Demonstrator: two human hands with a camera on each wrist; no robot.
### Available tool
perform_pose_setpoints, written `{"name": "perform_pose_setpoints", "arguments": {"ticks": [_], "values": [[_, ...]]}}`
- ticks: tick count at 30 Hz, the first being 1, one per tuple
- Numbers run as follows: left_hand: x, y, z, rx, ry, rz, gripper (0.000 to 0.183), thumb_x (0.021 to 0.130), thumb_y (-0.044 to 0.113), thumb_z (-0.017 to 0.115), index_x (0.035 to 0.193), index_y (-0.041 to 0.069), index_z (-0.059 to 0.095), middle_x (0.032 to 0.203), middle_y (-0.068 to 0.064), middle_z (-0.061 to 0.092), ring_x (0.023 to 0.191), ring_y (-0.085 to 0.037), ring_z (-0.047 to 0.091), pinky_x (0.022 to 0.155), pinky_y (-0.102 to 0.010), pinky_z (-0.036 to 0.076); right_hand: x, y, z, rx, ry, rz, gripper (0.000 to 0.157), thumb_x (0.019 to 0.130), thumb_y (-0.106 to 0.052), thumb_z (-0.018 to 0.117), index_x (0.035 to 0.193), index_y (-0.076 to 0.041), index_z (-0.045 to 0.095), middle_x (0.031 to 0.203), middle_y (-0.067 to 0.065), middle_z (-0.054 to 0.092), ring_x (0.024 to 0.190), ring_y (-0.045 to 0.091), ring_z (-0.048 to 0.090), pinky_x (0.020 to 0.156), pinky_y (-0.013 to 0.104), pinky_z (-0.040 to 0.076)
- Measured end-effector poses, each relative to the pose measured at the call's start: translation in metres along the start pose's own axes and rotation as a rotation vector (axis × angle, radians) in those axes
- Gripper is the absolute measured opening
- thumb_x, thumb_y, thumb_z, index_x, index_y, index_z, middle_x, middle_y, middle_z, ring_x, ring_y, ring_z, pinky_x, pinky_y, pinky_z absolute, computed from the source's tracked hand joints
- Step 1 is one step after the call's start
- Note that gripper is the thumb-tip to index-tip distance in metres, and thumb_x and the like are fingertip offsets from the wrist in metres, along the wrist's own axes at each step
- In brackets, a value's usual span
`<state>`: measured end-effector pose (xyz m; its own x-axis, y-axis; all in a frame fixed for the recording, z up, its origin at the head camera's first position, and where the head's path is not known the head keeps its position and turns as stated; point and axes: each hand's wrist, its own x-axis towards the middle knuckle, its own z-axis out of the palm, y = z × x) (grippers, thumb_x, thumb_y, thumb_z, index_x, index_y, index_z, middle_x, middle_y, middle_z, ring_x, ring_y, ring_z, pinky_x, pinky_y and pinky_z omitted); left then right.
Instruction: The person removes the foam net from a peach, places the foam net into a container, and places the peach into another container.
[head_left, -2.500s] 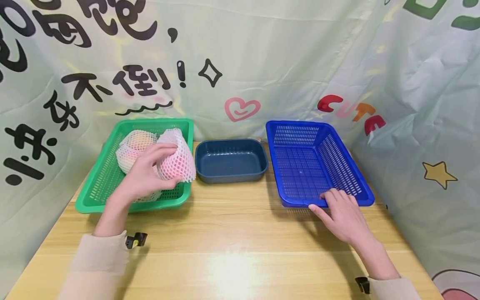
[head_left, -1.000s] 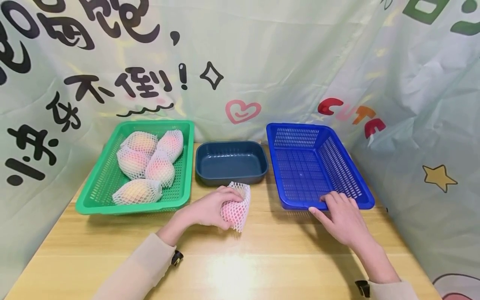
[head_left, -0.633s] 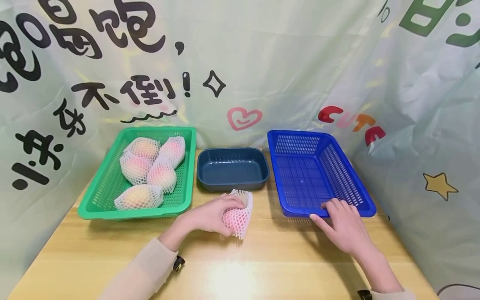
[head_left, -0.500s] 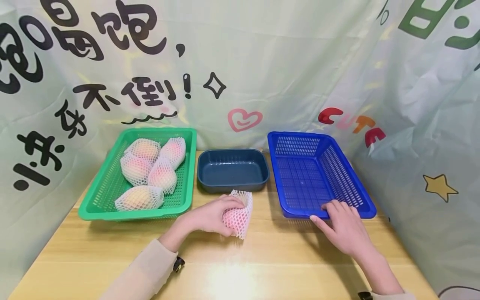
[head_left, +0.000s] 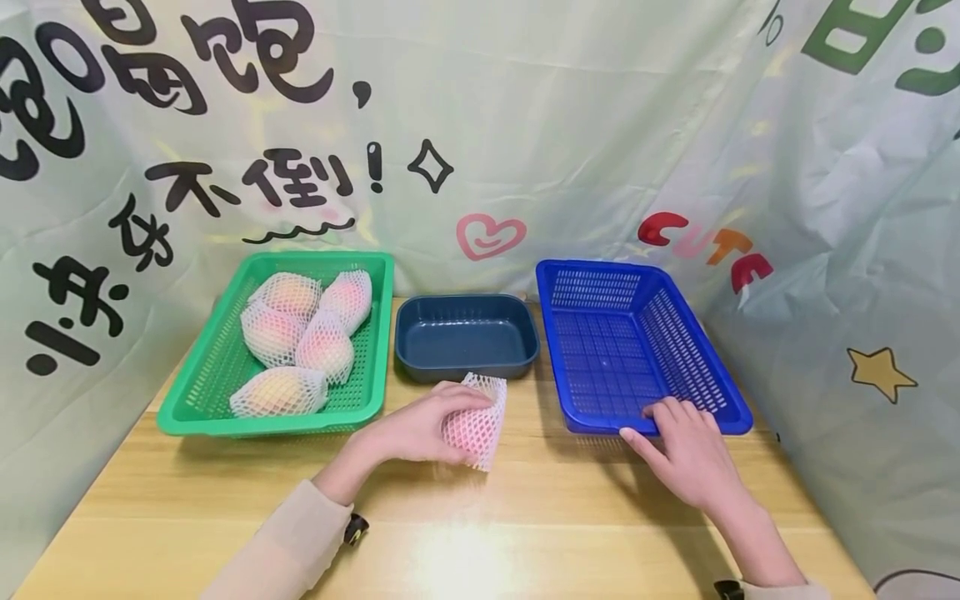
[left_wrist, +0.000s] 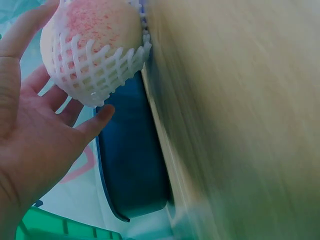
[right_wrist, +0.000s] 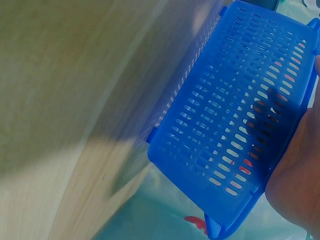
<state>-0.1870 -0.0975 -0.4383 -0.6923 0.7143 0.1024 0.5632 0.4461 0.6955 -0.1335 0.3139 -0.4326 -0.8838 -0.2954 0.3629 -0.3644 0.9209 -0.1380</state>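
Observation:
My left hand (head_left: 420, 429) grips a peach (head_left: 472, 429) in a white foam net, over the table just in front of a dark blue dish (head_left: 467, 337). In the left wrist view the peach (left_wrist: 97, 42) shows bare pink skin above the net, and the fingers spread round it. Off to the right, my right hand (head_left: 686, 454) holds the front rim of a blue basket (head_left: 600, 354), thumb outside and fingertips over the edge. The right wrist view shows that basket's slotted side (right_wrist: 225, 110); most of the hand is out of frame there.
A green basket (head_left: 266, 427) on the left holds several net-wrapped peaches (head_left: 281, 392). The dish stands between the two baskets, nothing inside it. Behind them hangs a printed cloth (head_left: 570, 125), and another stretch of it runs down the table's right side.
My left hand has carried the peach from above the green basket rightward to in front of the dish, then stayed nearly still. The right hand keeps its place on the rim.

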Motion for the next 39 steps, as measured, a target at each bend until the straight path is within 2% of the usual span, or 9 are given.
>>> {"name": "perform_pose_setpoints", "arguments": {"ticks": [7, 15, 23, 26, 30, 34, 39], "values": [[-0.001, 0.001, 0.0, 0.011, 0.037, 0.028, 0.076, 0.079, 0.025, 0.088, 0.148, 0.017, 0.058, 0.153, 0.003, 0.053, 0.143, -0.023, 0.04, 0.117, -0.051, 0.036, 0.0, 0.0, 0.0, 0.007, -0.002, 0.006, 0.041, 0.099, -0.046, 0.067, 0.106, -0.006, 0.066, 0.102, 0.008, 0.064, 0.093, 0.031, 0.055, 0.077, 0.051, 0.039], [-0.003, 0.005, 0.001, 0.036, 0.063, 0.015, 0.079, 0.082, 0.028, 0.088, 0.152, 0.018, 0.053, 0.156, 0.007, 0.048, 0.147, -0.018, 0.035, 0.12, -0.047, 0.033, 0.001, -0.001, 0.0, 0.005, 0.011, -0.001, 0.041, 0.099, -0.046, 0.067, 0.105, -0.006, 0.065, 0.1, 0.008, 0.064, 0.091, 0.031, 0.055, 0.075, 0.05, 0.038], [-0.009, 0.012, 0.0, 0.063, 0.128, 0.022, 0.074, 0.085, 0.029, 0.087, 0.151, 0.018, 0.054, 0.157, 0.01, 0.044, 0.146, -0.016, 0.035, 0.118, -0.048, 0.037, 0.0, 0.0, 0.001, 0.005, -0.003, 0.011, 0.041, 0.099, -0.046, 0.067, 0.106, -0.006, 0.066, 0.101, 0.008, 0.064, 0.093, 0.031, 0.056, 0.076, 0.05, 0.039], [-0.014, 0.017, -0.003, 0.07, 0.18, 0.034, 0.068, 0.088, 0.026, 0.084, 0.15, 0.017, 0.055, 0.156, 0.01, 0.045, 0.146, -0.016, 0.036, 0.117, -0.049, 0.038, 0.0, -0.001, 0.001, 0.007, -0.008, 0.015, 0.041, 0.099, -0.047, 0.067, 0.106, -0.006, 0.066, 0.101, 0.008, 0.064, 0.093, 0.031, 0.056, 0.076, 0.05, 0.039], [-0.022, 0.024, -0.012, 0.11, 0.296, 0.079, 0.058, 0.091, 0.021, 0.08, 0.145, 0.014, 0.059, 0.153, 0.006, 0.049, 0.144, -0.019, 0.041, 0.117, -0.05, 0.039, 0.001, 0.0, 0.0, 0.009, -0.012, 0.017, 0.042, 0.1, -0.047, 0.066, 0.106, -0.006, 0.066, 0.101, 0.008, 0.064, 0.093, 0.031, 0.056, 0.076, 0.05, 0.039], [-0.034, 0.03, -0.023, 0.195, 0.415, 0.115, 0.05, 0.093, 0.017, 0.078, 0.14, 0.013, 0.062, 0.149, 0.001, 0.053, 0.14, -0.021, 0.046, 0.115, -0.048, 0.041, 0.001, 0.0, 0.0, 0.01, -0.013, 0.018, 0.042, 0.1, -0.047, 0.066, 0.106, -0.006, 0.066, 0.101, 0.008, 0.064, 0.093, 0.031, 0.056, 0.076, 0.05, 0.039], [-0.054, 0.029, -0.039, 0.332, 0.483, 0.102, 0.047, 0.093, 0.02, 0.076, 0.137, 0.011, 0.063, 0.143, -0.003, 0.057, 0.133, -0.025, 0.051, 0.11, -0.049, 0.045, 0.001, 0.0, -0.001, 0.012, -0.012, 0.02, 0.042, 0.1, -0.047, 0.066, 0.106, -0.005, 0.066, 0.101, 0.009, 0.064, 0.094, 0.032, 0.056, 0.077, 0.051, 0.039]]}}
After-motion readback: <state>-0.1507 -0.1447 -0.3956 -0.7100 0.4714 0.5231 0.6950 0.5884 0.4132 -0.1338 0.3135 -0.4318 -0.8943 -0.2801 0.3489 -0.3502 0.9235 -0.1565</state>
